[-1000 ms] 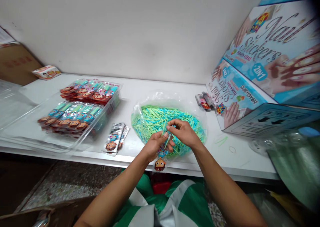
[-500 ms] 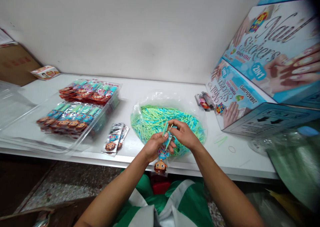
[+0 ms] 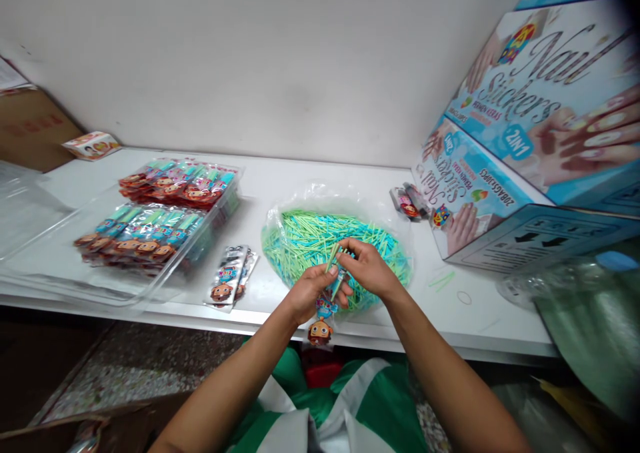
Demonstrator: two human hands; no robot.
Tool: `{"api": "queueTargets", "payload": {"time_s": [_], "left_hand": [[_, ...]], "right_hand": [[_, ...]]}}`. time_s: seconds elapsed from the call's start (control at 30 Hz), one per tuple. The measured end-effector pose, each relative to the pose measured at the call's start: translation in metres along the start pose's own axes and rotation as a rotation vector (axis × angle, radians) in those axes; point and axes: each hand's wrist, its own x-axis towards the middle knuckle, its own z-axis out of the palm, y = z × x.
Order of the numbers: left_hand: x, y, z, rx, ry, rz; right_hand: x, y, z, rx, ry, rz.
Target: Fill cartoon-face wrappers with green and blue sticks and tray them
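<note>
My left hand (image 3: 310,294) grips a small printed packet (image 3: 321,331) with a cartoon face, which hangs below the fingers. Close against it, my right hand (image 3: 367,268) is closed at the fingertips around thin green sticks (image 3: 332,257) at the packet's upper end. Which fingers bear on which stick is partly hidden. Both hands are above the near side of a clear plastic bag (image 3: 273,226) heaped with green and blue sticks (image 3: 320,230). Left of the bag, a few flat printed packets (image 3: 226,281) lie on the white table (image 3: 250,186).
A clear plastic tray (image 3: 150,283) at the left holds rows of filled packets (image 3: 145,240). Large nail sticker boxes (image 3: 545,100) stand at the right, with small dark packets (image 3: 407,202) beside them. Loose green sticks (image 3: 442,280) and a plastic bottle (image 3: 545,283) are nearer.
Both hands stay almost in place over the bag. The sticks at the fingertips have shifted slightly, and the packet's lower end has swung a little.
</note>
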Motion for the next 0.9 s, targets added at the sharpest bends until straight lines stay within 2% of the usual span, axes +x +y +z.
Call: {"api": "queueTargets", "payload": {"time_s": [0.33, 0.53, 0.73, 0.8, 0.9], "left_hand": [[0.0, 0.004, 0.001, 0.064, 0.018, 0.022], [-0.002, 0.007, 0.0, 0.172, 0.008, 0.013], [-0.003, 0.009, -0.001, 0.267, -0.016, 0.031], [-0.003, 0.009, -0.002, 0.278, -0.02, 0.034], [-0.003, 0.011, -0.005, 0.253, -0.004, 0.071]], "right_hand": [[-0.001, -0.002, -0.002, -0.037, -0.036, -0.062], [0.006, -0.007, -0.006, -0.038, 0.026, -0.088], [0.012, -0.019, -0.012, -0.185, 0.046, -0.244], [0.014, -0.025, -0.018, -0.159, 0.118, -0.265], [0.015, -0.031, -0.029, -0.015, 0.311, -0.258]]}}
